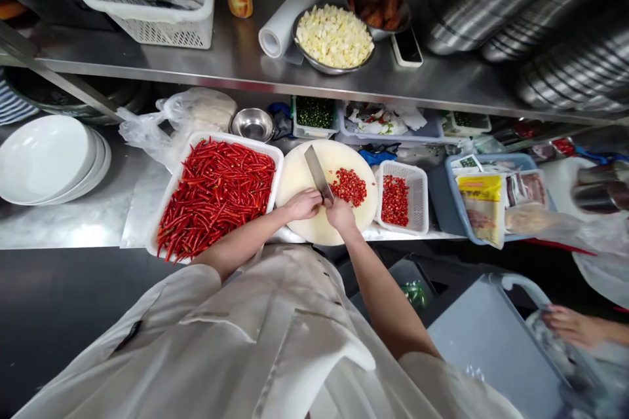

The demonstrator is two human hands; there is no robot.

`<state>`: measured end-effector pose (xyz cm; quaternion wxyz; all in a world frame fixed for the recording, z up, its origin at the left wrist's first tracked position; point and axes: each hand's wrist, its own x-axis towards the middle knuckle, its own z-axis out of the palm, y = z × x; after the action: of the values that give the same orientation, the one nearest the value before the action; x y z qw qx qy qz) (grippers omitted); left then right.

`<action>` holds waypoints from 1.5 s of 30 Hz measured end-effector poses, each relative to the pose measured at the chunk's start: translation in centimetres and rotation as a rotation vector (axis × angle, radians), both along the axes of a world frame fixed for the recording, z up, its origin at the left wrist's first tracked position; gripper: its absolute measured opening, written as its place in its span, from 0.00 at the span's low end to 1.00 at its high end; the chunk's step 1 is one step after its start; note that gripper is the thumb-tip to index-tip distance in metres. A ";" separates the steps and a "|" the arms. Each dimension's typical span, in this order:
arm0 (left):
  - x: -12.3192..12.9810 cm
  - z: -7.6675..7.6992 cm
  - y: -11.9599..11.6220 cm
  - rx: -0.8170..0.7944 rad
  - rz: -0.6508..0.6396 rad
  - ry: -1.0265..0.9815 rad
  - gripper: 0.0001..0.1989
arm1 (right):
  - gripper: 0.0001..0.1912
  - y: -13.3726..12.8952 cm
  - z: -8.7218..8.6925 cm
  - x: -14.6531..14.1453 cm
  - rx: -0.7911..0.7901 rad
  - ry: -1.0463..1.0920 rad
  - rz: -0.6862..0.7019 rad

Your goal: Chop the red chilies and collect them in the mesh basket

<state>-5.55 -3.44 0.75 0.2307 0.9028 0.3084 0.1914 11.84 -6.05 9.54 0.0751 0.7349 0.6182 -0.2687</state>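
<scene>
On the round cutting board [295, 177], my right hand [341, 215] is closed round the handle of a kitchen knife [316, 169], its broad blade slanting up and away to the left. My left hand [303, 203] rests beside the blade with curled fingers; whatever lies under the fingertips is hidden. Chopped red chillies [348, 187] are heaped on the board right of the blade. Left of the board, a white tray [281, 167] is piled with whole red chillies [221, 193]. On the other side, a small white basket [417, 200] contains more chopped chillies [394, 200].
White bowls [44, 157] are stacked far left. A steel shelf [236, 65] overhangs the counter, bearing a bowl of pale diced pieces [334, 36] and a white basket [147, 19]. A blue-grey bin [449, 203] with packets stands right. Another person's hand [570, 326] is at lower right.
</scene>
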 end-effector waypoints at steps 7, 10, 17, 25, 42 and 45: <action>0.4 0.0 -0.3 -0.006 0.020 -0.025 0.06 | 0.23 0.4 0.4 -0.3 0.005 -0.024 0.034; 0.1 0.0 -0.7 -0.004 0.041 -0.047 0.06 | 0.24 0.1 0.4 -0.8 0.012 -0.026 0.015; -1.3 0.8 -1.1 -0.047 0.125 -0.082 0.07 | 0.23 -0.1 0.4 -1.2 0.024 -0.017 0.027; -2.4 1.7 -1.8 -0.089 0.120 0.052 0.09 | 0.24 -0.5 0.4 -2.1 -0.004 -0.020 0.034; -4.2 3.0 -2.8 -0.116 0.104 0.224 0.11 | 0.25 -2.0 0.4 -3.0 -0.017 0.006 0.022; -4.2 2.9 -2.9 -0.111 0.113 0.229 0.11 | 0.25 -2.2 0.4 -3.2 -0.027 -0.004 0.054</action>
<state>-9.73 -6.37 3.66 0.2324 0.8858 0.3931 0.0825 8.65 -8.24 9.95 0.0934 0.7173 0.6340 -0.2734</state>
